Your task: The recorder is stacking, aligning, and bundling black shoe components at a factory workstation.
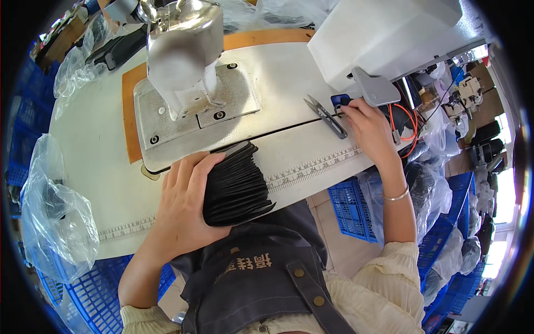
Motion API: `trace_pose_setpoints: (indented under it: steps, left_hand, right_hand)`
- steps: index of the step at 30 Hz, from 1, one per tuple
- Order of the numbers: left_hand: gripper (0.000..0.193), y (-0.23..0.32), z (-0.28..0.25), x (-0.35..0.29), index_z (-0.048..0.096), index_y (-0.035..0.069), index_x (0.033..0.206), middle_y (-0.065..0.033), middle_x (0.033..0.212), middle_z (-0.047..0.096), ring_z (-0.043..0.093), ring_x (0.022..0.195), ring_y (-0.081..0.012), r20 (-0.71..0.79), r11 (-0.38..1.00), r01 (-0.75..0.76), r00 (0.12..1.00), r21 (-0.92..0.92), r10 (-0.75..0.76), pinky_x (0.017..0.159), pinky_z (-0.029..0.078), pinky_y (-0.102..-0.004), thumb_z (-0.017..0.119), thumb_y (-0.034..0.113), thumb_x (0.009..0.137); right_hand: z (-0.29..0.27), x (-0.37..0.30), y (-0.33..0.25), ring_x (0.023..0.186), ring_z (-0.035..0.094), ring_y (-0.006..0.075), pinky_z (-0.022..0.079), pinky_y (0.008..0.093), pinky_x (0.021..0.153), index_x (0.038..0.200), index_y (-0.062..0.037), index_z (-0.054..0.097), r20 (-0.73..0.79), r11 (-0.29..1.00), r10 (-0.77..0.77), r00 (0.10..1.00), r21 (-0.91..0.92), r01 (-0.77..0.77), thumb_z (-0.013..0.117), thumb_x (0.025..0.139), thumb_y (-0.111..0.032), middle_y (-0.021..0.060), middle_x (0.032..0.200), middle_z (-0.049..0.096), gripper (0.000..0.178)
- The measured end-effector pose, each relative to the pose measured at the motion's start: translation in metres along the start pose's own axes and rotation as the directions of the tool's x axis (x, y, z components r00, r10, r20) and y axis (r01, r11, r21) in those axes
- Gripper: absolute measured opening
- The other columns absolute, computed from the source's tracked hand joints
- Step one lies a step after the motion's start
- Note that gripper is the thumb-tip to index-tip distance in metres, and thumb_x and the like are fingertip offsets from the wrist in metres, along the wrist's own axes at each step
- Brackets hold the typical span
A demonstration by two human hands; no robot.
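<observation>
My left hand (pixel 190 203) is wrapped round a thick stack of thin black pieces (pixel 236 186), fabric by their look, at the front edge of the sewing machine table (pixel 283 136). Their layered edges fan out toward the right. Farther right, my right hand (pixel 364 125) has its thumb and fingers pinched together beside a small dark blue object (pixel 340 99). What sits between those fingertips is too small to make out. Thread snips (pixel 327 117) lie just left of that hand, blades pointing away to the left.
The sewing machine head (pixel 186 61) rises over its metal bed plate at the back left. A grey lever plate (pixel 375 88) and orange cord (pixel 413 122) are beside my right hand. Blue baskets (pixel 353 209) stand below the table; plastic bags (pixel 55 206) hang at the left.
</observation>
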State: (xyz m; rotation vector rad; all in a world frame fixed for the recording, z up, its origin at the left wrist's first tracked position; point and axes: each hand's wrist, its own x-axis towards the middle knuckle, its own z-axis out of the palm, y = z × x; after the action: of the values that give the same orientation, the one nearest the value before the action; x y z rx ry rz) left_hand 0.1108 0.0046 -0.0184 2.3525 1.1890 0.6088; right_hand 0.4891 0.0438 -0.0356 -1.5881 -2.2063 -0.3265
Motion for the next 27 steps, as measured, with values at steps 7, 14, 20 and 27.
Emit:
trace_pose_setpoints:
  steps: [7, 14, 20, 27]
  left_hand:
    - [0.094, -0.005, -0.001, -0.003, 0.044, 0.008, 0.139, -0.0153, 0.131, 0.048, 0.047, 0.122, -0.0363, 0.0, 1.0, -0.013, 1.0, -0.006, 0.013, 0.102, 0.038, -0.0457, 0.085, 0.02, 0.054]
    - [0.096, -0.002, 0.0, -0.002, 0.045, 0.009, 0.138, -0.0157, 0.13, 0.048, 0.047, 0.123, -0.0361, -0.019, 1.0, -0.016, 1.0, -0.011, 0.016, 0.102, 0.038, -0.0458, 0.086, 0.02, 0.052]
    - [0.1, -0.004, 0.002, -0.003, 0.042, 0.009, 0.14, -0.015, 0.134, 0.046, 0.044, 0.126, -0.037, -0.015, 1.0, 0.0, 1.0, -0.028, -0.001, 0.107, 0.036, -0.0453, 0.086, 0.018, 0.051]
    - [0.098, -0.004, 0.002, -0.008, 0.041, 0.01, 0.141, -0.0143, 0.134, 0.046, 0.044, 0.127, -0.0358, -0.026, 0.999, 0.017, 1.0, -0.027, -0.018, 0.107, 0.035, -0.0456, 0.085, 0.017, 0.054]
  right_hand:
    - [-0.003, -0.005, -0.006, 0.085, 0.062, 0.0271, 0.05, 0.0358, 0.08, 0.091, -0.004, 0.069, -0.049, 0.997, -0.073, 0.996, 0.009, 0.074, 0.07, 0.079, -0.006, 0.0044, 0.089, 0.062, 0.012]
    - [-0.041, -0.028, -0.082, 0.095, 0.066, 0.0236, 0.053, 0.0418, 0.09, 0.088, 0.0006, 0.064, 0.233, 0.158, 0.225, 0.946, 0.949, -0.271, 0.068, 0.09, -0.007, 0.0164, 0.097, 0.068, 0.009]
    - [-0.034, -0.011, -0.106, 0.102, 0.069, 0.0303, 0.057, 0.0425, 0.091, 0.087, -0.0008, 0.056, 0.395, -0.386, -0.049, 0.917, 0.84, -0.382, 0.062, 0.092, -0.006, 0.0268, 0.107, 0.067, 0.009]
    - [-0.056, 0.001, -0.157, 0.082, 0.073, 0.0188, 0.057, 0.0252, 0.064, 0.119, 0.0071, 0.063, 0.363, 0.287, -0.216, 0.906, 0.911, -0.297, 0.054, 0.089, 0.005, 0.028, 0.13, 0.06, 0.032]
